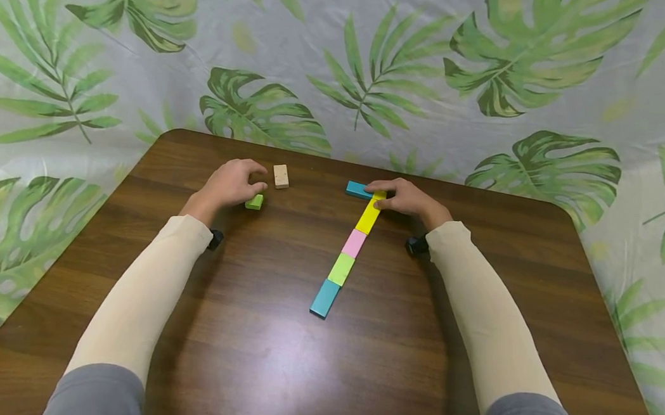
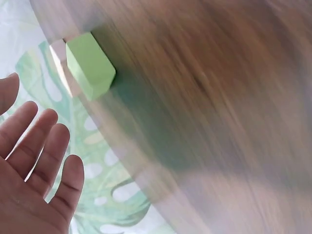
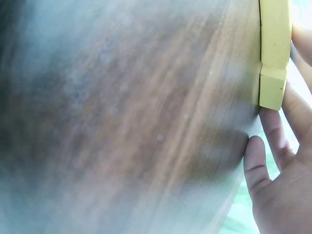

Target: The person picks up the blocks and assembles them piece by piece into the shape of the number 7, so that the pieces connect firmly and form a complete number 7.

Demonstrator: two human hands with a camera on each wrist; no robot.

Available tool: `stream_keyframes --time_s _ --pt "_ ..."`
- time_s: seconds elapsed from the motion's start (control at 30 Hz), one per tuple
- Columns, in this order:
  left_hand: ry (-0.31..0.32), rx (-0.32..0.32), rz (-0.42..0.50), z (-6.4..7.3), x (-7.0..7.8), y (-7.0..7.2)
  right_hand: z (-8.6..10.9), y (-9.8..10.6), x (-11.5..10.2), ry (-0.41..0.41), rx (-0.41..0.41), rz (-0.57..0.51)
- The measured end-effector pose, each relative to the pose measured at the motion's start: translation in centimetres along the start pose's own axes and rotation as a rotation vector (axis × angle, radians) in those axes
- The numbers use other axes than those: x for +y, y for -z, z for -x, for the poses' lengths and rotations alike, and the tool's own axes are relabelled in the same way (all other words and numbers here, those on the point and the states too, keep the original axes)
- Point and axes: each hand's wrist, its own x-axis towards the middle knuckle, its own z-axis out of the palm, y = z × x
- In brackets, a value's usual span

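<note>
My right hand (image 1: pixel 406 197) is at the far end of a row of flat blocks, its thumb and fingers pinching the end yellow block (image 1: pixel 379 196). Against that end lies a blue block (image 1: pixel 359 189), set crosswise and partly hidden by the fingers. The right wrist view shows two yellow pieces end to end, the shorter yellow piece (image 3: pixel 272 88) beside the fingers. Loosely curved and holding nothing, my left hand (image 1: pixel 232 182) hovers by a green block (image 1: pixel 255 202). Beyond that green block stands a beige wooden block (image 1: pixel 281 176).
Toward me the row continues with another yellow block (image 1: pixel 369 217), a pink block (image 1: pixel 354 243), a light green block (image 1: pixel 341 269) and a teal block (image 1: pixel 324 298). The brown wooden table (image 1: pixel 232 354) ends at a leaf-patterned cloth (image 1: pixel 374 83) behind.
</note>
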Motion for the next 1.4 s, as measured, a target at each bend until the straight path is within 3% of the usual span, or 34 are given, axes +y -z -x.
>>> stream_keyframes --time_s 0.23,0.43,0.67,0.77,0.93,1.03,1.17,1.4 --pt "0.069 0.024 0.062 -2.1 0.6 -0.9 -0.1 0.1 0.1 -0.003 -0.001 0.001" --pt "0.072 0.052 0.089 -3.1 0.9 -1.5 0.1 0.1 0.0 -0.019 -0.003 0.006" --pt "0.061 0.047 0.084 -3.4 0.7 -1.5 0.2 0.0 -0.3 -0.013 -0.011 0.004" --pt "0.040 0.009 0.056 -3.3 0.4 -1.3 0.2 0.1 -0.4 -0.012 -0.013 0.009" --pt "0.017 -0.121 -0.060 -2.9 -0.4 -0.5 0.1 0.2 -0.4 -0.018 -0.020 0.020" --pt "0.024 -0.155 -0.101 -2.8 -0.7 0.0 0.1 0.4 -0.4 -0.016 -0.006 0.027" --pt "0.062 -0.106 -0.092 -3.2 -0.5 -0.2 0.2 0.6 -0.3 -0.015 -0.001 0.040" --pt "0.203 0.010 -0.064 -4.2 0.9 -2.0 0.1 0.3 -0.1 0.001 -0.021 0.013"
